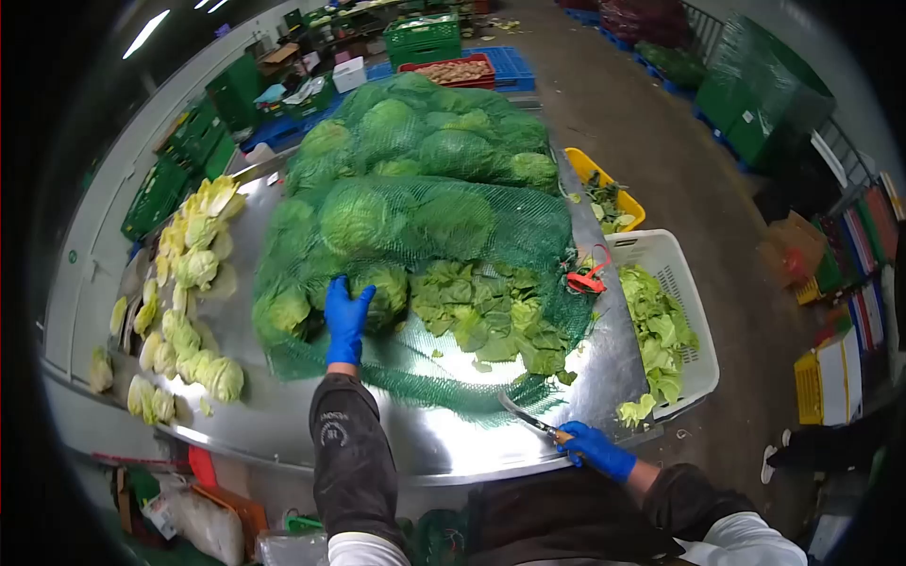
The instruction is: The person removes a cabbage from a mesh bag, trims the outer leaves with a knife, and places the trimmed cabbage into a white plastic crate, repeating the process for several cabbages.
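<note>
My left hand, in a blue glove, reaches forward with its fingers apart against a cabbage at the near side of a green net bag. Whole cabbages bulge through the mesh. Loose green cabbage leaves lie to the right of that hand, among the netting. My right hand, also gloved in blue, is closed round the wooden handle of a curved knife. Its blade points left and away from me, over the near edge of the netting on the metal table.
A second net bag of cabbages lies behind. Pale trimmed cabbages line the table's left side. A white crate of leaves stands against the right edge, with a yellow crate beyond. A red tie sits on the netting.
</note>
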Available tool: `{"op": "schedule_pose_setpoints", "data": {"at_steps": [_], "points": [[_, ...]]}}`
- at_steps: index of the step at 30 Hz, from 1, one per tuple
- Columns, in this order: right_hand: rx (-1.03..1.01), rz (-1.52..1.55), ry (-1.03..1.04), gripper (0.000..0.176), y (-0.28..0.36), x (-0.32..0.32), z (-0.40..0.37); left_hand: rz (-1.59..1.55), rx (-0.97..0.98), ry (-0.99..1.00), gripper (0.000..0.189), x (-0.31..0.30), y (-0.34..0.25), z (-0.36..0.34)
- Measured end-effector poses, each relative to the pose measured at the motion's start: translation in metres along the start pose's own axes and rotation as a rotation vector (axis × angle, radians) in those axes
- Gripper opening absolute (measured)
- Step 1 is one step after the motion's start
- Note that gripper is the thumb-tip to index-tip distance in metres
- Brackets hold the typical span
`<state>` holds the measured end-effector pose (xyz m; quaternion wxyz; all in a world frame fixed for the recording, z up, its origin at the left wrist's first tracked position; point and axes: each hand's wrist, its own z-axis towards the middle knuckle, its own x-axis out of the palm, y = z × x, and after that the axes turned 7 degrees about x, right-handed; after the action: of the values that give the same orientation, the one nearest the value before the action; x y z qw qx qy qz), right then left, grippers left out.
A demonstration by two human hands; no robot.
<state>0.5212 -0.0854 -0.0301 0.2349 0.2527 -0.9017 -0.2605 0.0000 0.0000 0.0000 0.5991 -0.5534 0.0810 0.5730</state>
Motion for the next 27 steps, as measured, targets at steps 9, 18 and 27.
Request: {"op": "schedule_pose_setpoints", "data": {"at_steps": [9,18,27], "points": [[-0.309,0.133,-0.171,0.032,0.011,0.031,0.012,-0.032,0.274,-0.01,0.056,-0.001,-0.063,-0.038],[-0.5,0.122,-0.1,0.023,0.06,-0.01,0.045,-0.606,-0.051,-0.318,0.034,-0.012,-0.108,-0.171],[-0.647,-0.424,-0.408,0.056,0.185,0.06,0.12,-0.476,-0.535,0.198,0.05,0.021,-0.042,-0.13]]}}
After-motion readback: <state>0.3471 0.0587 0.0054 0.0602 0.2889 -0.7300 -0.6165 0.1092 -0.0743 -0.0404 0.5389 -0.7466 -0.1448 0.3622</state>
